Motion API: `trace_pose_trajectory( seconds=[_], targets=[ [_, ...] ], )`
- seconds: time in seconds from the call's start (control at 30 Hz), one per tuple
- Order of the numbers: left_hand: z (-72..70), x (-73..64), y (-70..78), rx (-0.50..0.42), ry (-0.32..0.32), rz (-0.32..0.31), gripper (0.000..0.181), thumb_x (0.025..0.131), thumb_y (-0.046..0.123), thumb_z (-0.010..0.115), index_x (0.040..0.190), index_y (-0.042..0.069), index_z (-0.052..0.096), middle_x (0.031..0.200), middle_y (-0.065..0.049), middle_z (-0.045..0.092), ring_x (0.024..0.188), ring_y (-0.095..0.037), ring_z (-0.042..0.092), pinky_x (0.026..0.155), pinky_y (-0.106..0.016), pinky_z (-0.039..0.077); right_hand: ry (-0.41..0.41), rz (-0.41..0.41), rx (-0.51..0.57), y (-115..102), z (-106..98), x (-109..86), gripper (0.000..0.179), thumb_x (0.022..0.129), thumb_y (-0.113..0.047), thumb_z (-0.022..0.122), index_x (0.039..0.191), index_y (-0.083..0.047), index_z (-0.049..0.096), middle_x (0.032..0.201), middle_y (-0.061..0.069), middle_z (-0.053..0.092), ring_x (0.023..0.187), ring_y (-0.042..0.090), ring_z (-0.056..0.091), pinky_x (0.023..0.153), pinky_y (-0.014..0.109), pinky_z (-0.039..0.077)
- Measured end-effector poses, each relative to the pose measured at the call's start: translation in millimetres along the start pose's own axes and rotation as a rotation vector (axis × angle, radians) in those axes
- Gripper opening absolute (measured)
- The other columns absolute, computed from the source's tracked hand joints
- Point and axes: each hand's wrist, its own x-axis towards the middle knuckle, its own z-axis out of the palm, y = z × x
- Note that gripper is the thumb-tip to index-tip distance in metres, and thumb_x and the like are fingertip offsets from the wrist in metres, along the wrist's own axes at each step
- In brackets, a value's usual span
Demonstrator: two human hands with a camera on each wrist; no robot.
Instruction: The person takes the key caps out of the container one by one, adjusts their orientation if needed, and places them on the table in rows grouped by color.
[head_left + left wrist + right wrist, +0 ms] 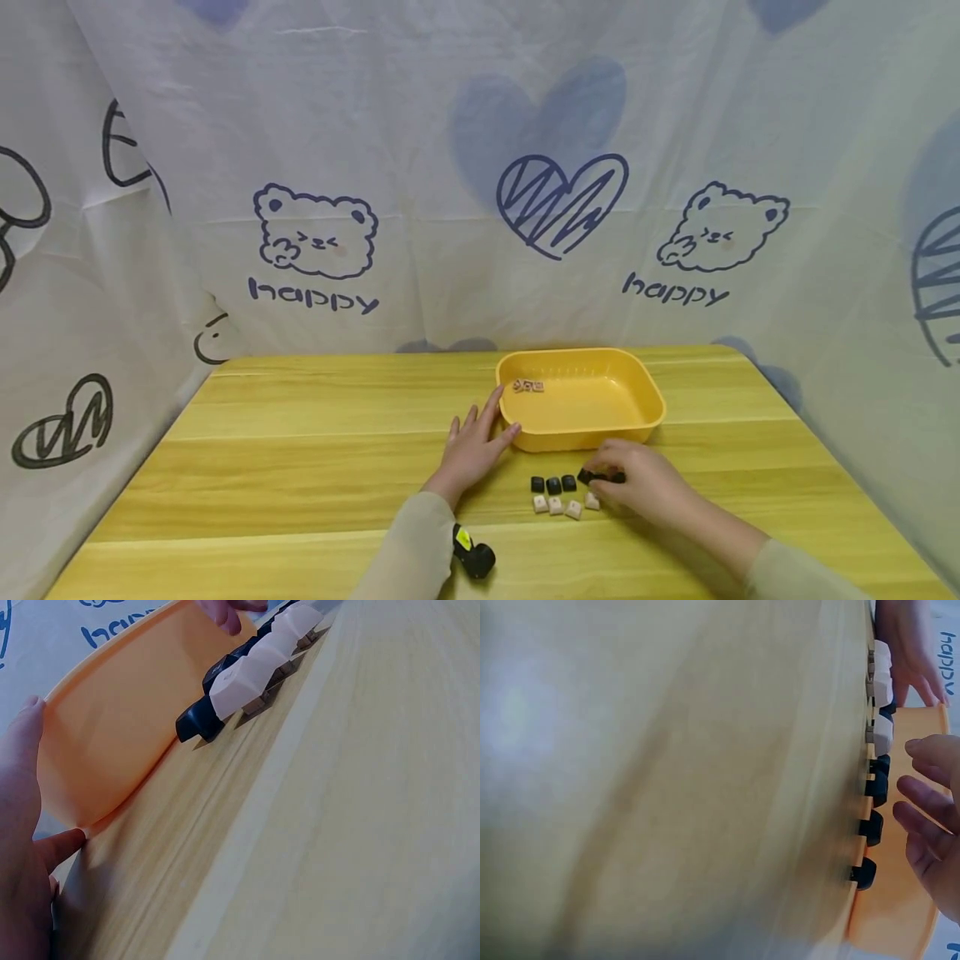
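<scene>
Black keycaps (553, 485) and white keycaps (555, 506) lie in two rough rows on the table, in front of a yellow plastic basin (581, 440). My left hand (471, 454) rests against the basin's left end, fingers spread, thumb at the near corner. Over the right end of the rows is my right hand (637, 479), its fingers just above the black keycaps. The right wrist view shows its fingers (922, 799) loosely bent and apart, no keycap between them, beside the black keycaps (870, 827). Several small pale pieces (528, 386) sit inside the basin at its left.
The wood-grain table (300, 450) extends widely to the left of the basin. Behind it hangs a pale cloth (450, 275) with bear and heart drawings. A black wrist device (476, 558) shows by the left sleeve (420, 542).
</scene>
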Motion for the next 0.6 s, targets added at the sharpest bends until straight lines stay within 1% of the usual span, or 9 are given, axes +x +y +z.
trace_pose_trajectory(
  seconds=[0.13,0.27,0.43,0.6],
  targets=[
    [2.3,0.4,-0.1,0.0,0.002,0.0,0.074,0.098,0.06,0.043,0.158,0.031,0.012,0.153,-0.001,0.037,0.144,-0.039,0.017,0.115,-0.054,-0.003,0.031,0.012,-0.064,3.7,5.0,6.5,0.015,0.083,-0.018,0.079,0.097,-0.014,0.076,0.087,-0.011,0.065,0.082,0.009,0.061,0.075,0.032,0.053],
    [4.0,0.6,-1.2,-0.003,-0.001,-0.002,0.073,0.098,0.059,0.043,0.158,0.032,0.011,0.153,-0.001,0.037,0.145,-0.039,0.017,0.115,-0.054,-0.002,0.019,0.018,-0.083,5.8,8.0,10.8,0.016,0.08,-0.016,0.081,0.095,-0.014,0.077,0.089,-0.011,0.068,0.086,0.013,0.064,0.08,0.037,0.053],
    [4.7,1.6,-2.4,-0.007,0.003,-0.004,0.072,0.099,0.057,0.044,0.158,0.032,0.011,0.152,-0.002,0.038,0.145,-0.039,0.017,0.115,-0.055,-0.002,-0.033,-0.007,-0.032,6.9,5.6,12.7,0.017,0.079,-0.009,0.08,0.096,-0.013,0.076,0.09,-0.009,0.07,0.085,0.011,0.064,0.077,0.033,0.054],
    [3.7,1.6,-4.1,-0.001,0.004,0.002,0.074,0.097,0.061,0.042,0.158,0.032,0.011,0.152,-0.002,0.038,0.144,-0.039,0.017,0.115,-0.055,-0.002,-0.08,-0.031,0.013,6.2,1.5,12.6,0.017,0.08,-0.007,0.079,0.096,-0.013,0.076,0.09,-0.01,0.069,0.083,0.009,0.064,0.073,0.029,0.054]
  ],
)
